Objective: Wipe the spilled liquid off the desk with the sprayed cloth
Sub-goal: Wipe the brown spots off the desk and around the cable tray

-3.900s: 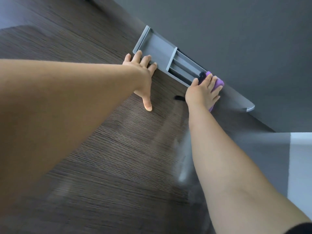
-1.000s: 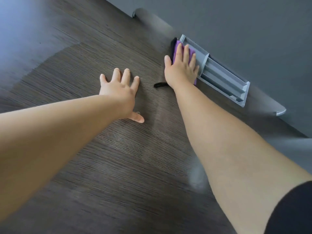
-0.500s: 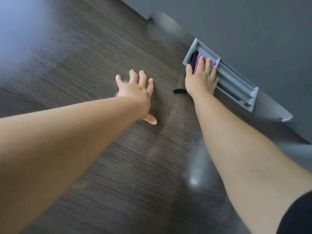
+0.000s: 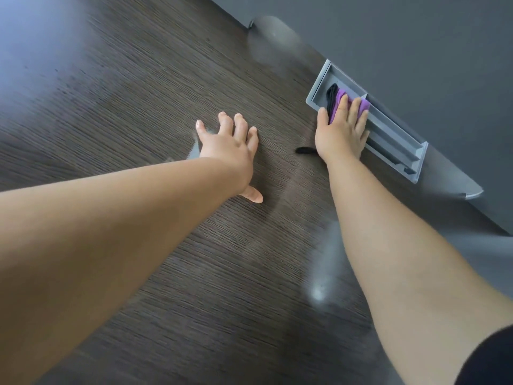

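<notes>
A purple cloth (image 4: 340,102) with a black edge lies under my right hand (image 4: 342,132), pressed flat into the left compartment of a grey recessed tray (image 4: 394,140) at the back of the dark wood desk (image 4: 138,87). My fingers cover most of the cloth. A black strip (image 4: 304,150) of it sticks out left of my wrist. My left hand (image 4: 230,147) rests palm down on the desk, fingers spread, holding nothing. A small wet patch (image 4: 195,150) shines just left of it, and faint wipe streaks (image 4: 322,259) show nearer to me.
A grey wall (image 4: 402,37) runs along the desk's back edge, right behind the tray. A grey rounded plate (image 4: 472,191) lies flush right of the tray, and another (image 4: 266,29) at the far back.
My right hand has slid the cloth from the desk beside the tray into the tray's left compartment. My left hand stays flat on the desk.
</notes>
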`<state>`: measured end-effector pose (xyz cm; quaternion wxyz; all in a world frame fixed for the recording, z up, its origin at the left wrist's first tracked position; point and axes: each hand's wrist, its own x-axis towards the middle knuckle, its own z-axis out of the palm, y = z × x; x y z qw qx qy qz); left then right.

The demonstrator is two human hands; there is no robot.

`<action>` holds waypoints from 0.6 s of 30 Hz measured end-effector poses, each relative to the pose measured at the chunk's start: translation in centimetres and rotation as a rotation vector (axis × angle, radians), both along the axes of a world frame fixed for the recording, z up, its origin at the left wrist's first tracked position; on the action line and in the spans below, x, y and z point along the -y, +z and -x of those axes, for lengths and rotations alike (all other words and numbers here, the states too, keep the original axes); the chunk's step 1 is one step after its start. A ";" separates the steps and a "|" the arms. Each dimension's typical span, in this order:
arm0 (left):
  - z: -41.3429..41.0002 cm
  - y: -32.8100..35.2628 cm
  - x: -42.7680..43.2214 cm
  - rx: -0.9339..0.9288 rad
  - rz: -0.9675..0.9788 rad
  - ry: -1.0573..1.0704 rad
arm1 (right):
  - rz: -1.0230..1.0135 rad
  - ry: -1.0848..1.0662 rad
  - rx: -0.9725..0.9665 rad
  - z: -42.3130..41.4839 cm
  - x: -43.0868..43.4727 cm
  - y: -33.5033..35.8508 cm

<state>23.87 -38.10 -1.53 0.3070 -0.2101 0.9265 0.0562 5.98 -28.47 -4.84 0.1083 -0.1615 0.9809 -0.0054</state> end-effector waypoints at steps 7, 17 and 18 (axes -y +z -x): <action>0.2 -0.1 0.0 -0.004 -0.003 -0.001 | -0.007 -0.047 -0.015 -2.2 -1.4 -0.4; -0.1 -0.1 -0.1 -0.015 0.023 0.005 | 0.001 0.012 -0.029 -6.1 -3.9 -0.1; -0.1 -0.1 0.0 -0.022 0.019 0.009 | -0.008 0.032 -0.032 -7.3 -4.7 -0.2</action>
